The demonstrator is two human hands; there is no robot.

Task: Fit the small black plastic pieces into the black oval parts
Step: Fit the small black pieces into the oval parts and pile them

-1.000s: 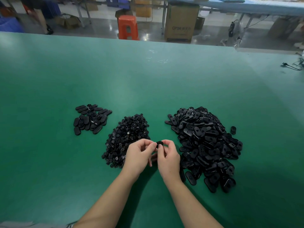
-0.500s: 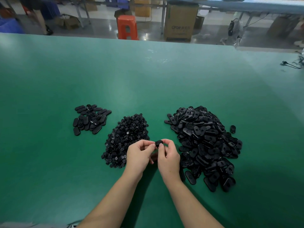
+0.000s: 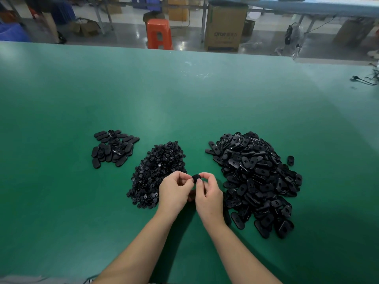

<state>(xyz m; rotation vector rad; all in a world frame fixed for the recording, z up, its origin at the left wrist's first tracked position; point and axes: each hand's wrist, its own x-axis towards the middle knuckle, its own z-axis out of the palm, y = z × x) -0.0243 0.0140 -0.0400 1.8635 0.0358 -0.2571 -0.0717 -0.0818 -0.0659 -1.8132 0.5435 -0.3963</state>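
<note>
Lying loose on the green table point(image 3: 184, 103), with no tray or bin under them, are three black heaps. Taking the middle heap of small pieces point(image 3: 158, 173) as landmark: a small group of ovals point(image 3: 113, 148) sits to its left and a little farther back, apart from it; a much larger oval pile point(image 3: 256, 181) sits to its right, with a bare green gap between. One stray oval point(image 3: 290, 160) lies just off that pile's right side.

Beyond the heaps the table runs bare to its far edge, past which stand an orange stool point(image 3: 159, 33) and a carton point(image 3: 224, 27). Bare green also spreads left of the heaps and toward the near edge, crossed only by the two forearms.

Just in front of the small pieces, both hands meet. The left hand point(image 3: 174, 193) and right hand point(image 3: 209, 195) have fingers curled, fingertips pinching one black part point(image 3: 196, 178) between them above the table. Whether a small piece is seated in it cannot be told.
</note>
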